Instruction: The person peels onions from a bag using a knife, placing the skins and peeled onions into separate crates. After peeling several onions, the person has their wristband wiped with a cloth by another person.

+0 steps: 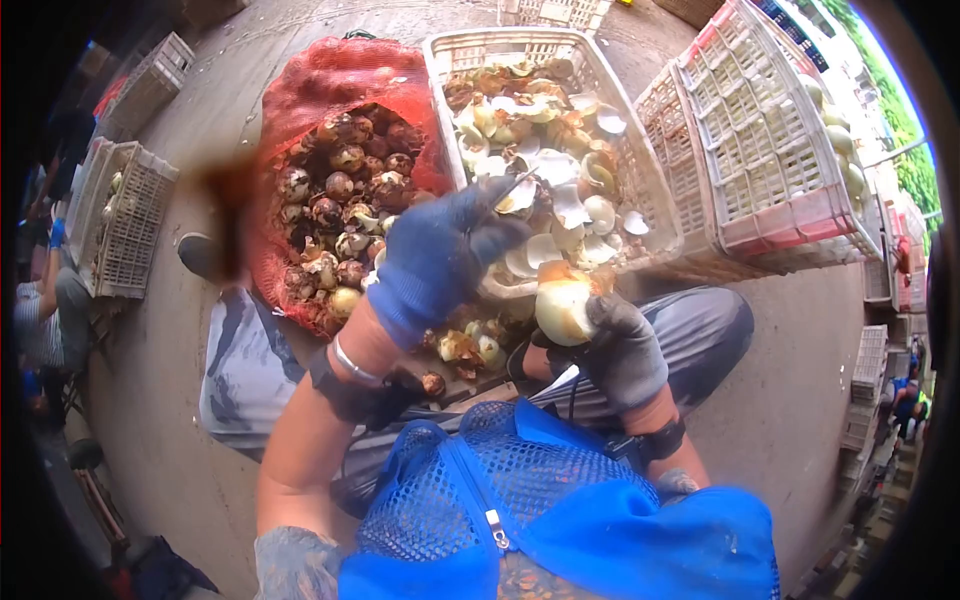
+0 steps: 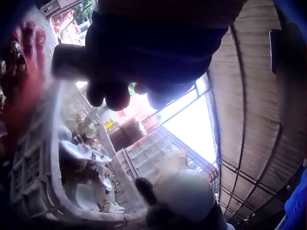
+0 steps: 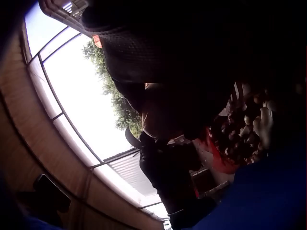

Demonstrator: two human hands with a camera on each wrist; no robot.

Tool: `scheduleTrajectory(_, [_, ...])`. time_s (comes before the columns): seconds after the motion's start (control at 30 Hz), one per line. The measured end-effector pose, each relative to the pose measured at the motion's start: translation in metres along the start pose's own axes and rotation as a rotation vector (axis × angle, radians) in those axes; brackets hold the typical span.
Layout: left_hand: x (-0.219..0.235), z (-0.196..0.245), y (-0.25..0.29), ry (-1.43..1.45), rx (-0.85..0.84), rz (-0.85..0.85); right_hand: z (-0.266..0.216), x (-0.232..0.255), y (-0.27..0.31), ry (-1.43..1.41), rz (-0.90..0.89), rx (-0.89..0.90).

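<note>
My left hand (image 1: 440, 250), in a blue glove, is raised near the front of a white crate (image 1: 660, 232) and grips a small knife (image 1: 515, 187). Its short blade (image 3: 133, 139) shows as a dark curve in the right wrist view. To the right, my right hand (image 1: 625, 352), in a dark grey glove, holds a partly peeled onion (image 1: 563, 310), white with some brown skin left at its top. The left wrist view shows this onion (image 2: 184, 194) too, with dark gloved fingers at its side. Onion peelings (image 1: 560, 165) lie in the crate beyond both hands.
A red mesh sack (image 1: 320, 75) of unpeeled onions (image 1: 340, 185) stands at the front left. More onions (image 1: 470, 345) lie between the legs. Stacked crates (image 1: 765, 140) with peeled onions rise on the right; another crate (image 1: 135, 220) stands at far left, near a seated person.
</note>
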State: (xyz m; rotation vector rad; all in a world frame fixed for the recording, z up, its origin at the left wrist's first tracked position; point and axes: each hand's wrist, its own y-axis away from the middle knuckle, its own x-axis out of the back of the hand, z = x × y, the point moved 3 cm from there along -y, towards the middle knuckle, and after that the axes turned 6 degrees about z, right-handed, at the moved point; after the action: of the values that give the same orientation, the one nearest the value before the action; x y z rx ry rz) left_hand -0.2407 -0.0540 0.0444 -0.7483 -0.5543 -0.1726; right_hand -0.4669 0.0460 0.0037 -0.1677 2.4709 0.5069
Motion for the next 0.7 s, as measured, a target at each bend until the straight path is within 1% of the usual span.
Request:
scheduleTrajectory(0.03, [-0.007, 0.006, 0.014, 0.203, 0.287, -0.132, 0.001, 0.000, 0.001, -0.109, 0.062, -0.128])
scheduleTrajectory(0.07, [-0.012, 0.018, 0.020, 0.205, 0.293, -0.138, 0.002, -0.003, 0.000, -0.215, 0.114, -0.262])
scheduleTrajectory(0.1, [-0.021, 0.023, 0.026, 0.367, 0.525, -0.192, -0.002, -0.009, -0.003, -0.184, 0.055, -0.224])
scheduleTrajectory(0.13, [-0.028, 0.027, 0.035, 0.531, 0.760, -0.239, 0.002, -0.015, -0.005, -0.183, 0.051, -0.235])
scheduleTrajectory(0.17, [-0.032, 0.029, 0.043, 0.529, 0.769, -0.230, 0.004, -0.019, -0.008, -0.164, 0.094, -0.173])
scheduleTrajectory(0.2, [-0.038, 0.027, 0.051, 0.506, 0.771, -0.152, 0.003, -0.021, -0.010, -0.143, 0.135, -0.107])
scheduleTrajectory(0.23, [-0.040, 0.025, 0.057, 0.483, 0.769, -0.074, 0.003, -0.023, -0.010, -0.138, 0.130, -0.111])
scheduleTrajectory(0.27, [-0.041, 0.026, 0.061, 0.483, 0.769, -0.070, 0.003, -0.024, -0.008, -0.147, 0.123, -0.118])
scheduleTrajectory(0.33, [-0.033, 0.036, 0.063, 0.149, 0.351, 0.144, 0.001, -0.027, -0.007, -0.159, 0.119, -0.127])
scheduleTrajectory(0.37, [-0.030, 0.034, 0.060, 0.096, 0.252, 0.230, -0.003, -0.031, -0.007, -0.061, 0.091, -0.128])
scheduleTrajectory(0.4, [-0.028, 0.030, 0.058, 0.095, 0.256, 0.229, -0.005, -0.033, -0.007, 0.038, 0.063, -0.129])
scheduleTrajectory(0.47, [-0.017, 0.024, 0.048, -0.035, 0.165, 0.254, -0.005, -0.033, -0.006, 0.083, 0.053, -0.118])
scheduleTrajectory(0.5, [-0.011, 0.026, 0.038, -0.121, 0.127, 0.204, -0.006, -0.032, -0.006, 0.129, 0.047, -0.102])
scheduleTrajectory(0.53, [-0.008, 0.022, 0.032, -0.120, 0.127, 0.206, -0.006, -0.028, -0.004, 0.131, 0.046, -0.101])
scheduleTrajectory(0.6, [-0.002, 0.011, 0.019, -0.153, 0.063, 0.313, -0.004, -0.021, -0.002, 0.124, 0.051, -0.120])
scheduleTrajectory(0.63, [-0.004, -0.005, 0.020, -0.149, 0.189, 0.344, -0.005, -0.023, -0.001, 0.128, 0.053, -0.117])
scheduleTrajectory(0.67, [-0.003, -0.013, 0.021, -0.143, 0.186, 0.348, -0.008, -0.027, 0.000, 0.024, 0.058, -0.119])
scheduleTrajectory(0.7, [-0.004, -0.022, 0.024, -0.305, 0.277, 0.208, -0.010, -0.030, 0.001, -0.080, 0.062, -0.121])
